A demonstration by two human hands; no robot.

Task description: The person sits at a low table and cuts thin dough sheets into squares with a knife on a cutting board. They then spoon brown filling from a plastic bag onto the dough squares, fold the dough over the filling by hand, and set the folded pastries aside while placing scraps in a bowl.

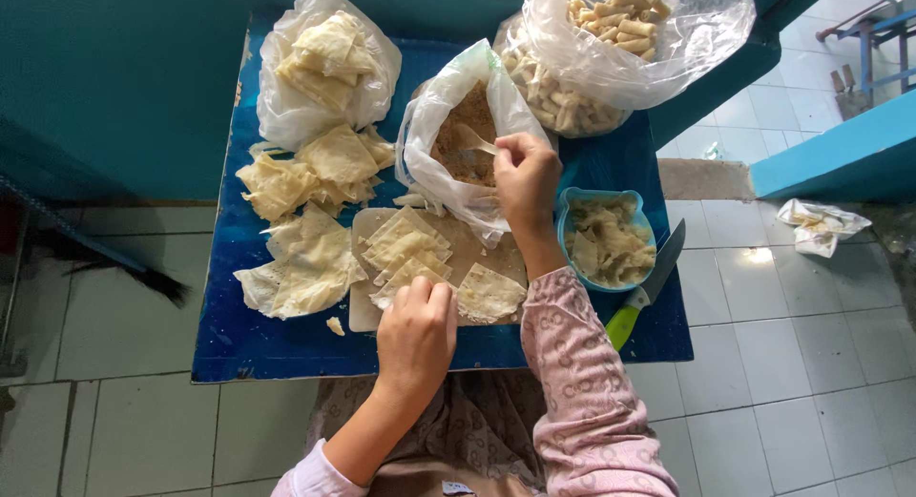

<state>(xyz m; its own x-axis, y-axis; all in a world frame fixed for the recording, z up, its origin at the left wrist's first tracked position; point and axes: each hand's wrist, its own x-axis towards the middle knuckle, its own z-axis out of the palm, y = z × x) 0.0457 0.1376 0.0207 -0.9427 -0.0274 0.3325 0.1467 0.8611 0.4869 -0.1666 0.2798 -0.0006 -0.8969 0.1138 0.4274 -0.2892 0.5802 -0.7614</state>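
Blue counter (286,349) carries everything. Her right hand (524,179) pinches a pale spoon (474,139) whose bowl dips into brown crumbly filling (466,134) inside an open plastic bag (434,177) at twelve o'clock. The spoon's long axis runs from the fingers toward ten o'clock. Her left hand (416,333) is curled shut, knuckles up, pressing on a stack of pastry squares (408,254) on a cutting board (420,268). One wrapper (489,292) lies alone just beside that hand at three o'clock, and directly at six o'clock from the spoon hand. Fingertips of the left hand are hidden; I cannot tell what they grip. A green-handled knife (641,297) is partly tucked under the blue tub (565,211).
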